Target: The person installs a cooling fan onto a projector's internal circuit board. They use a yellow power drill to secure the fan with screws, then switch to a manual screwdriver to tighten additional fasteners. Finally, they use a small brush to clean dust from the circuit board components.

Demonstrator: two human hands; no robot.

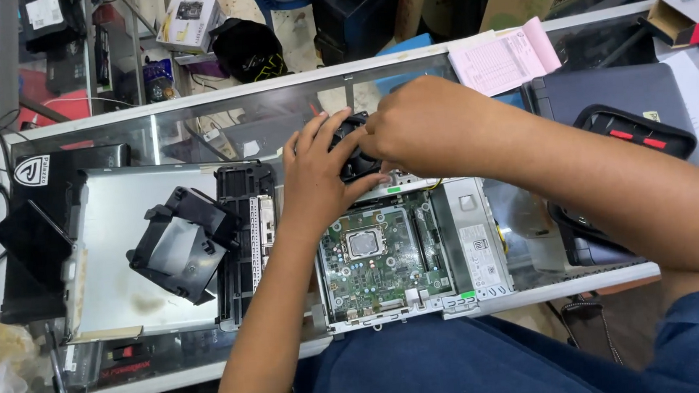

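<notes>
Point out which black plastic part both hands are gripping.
The small black fan at the open computer's far edge, between left hand and right hand. The larger black shroud lies untouched on the metal panel.

Head view, glass counter (191, 122). Both hands on a small black fan (355, 149) above the far end of an opened small desktop case (472, 245). Left hand (318, 174) grips the fan's left side, fingers curled over its top; right hand (419, 123) covers its right side, fingertips pressed on it. Green motherboard (384, 257) exposed in the case, bare processor socket (365, 242) at its middle. Near the counter's left edge lies the removed grey cover panel (117, 242), a black plastic shroud (181, 245) resting on it. Pink paper (506, 56) at the far edge; black case with red clips (635, 133) towards the right edge
</notes>
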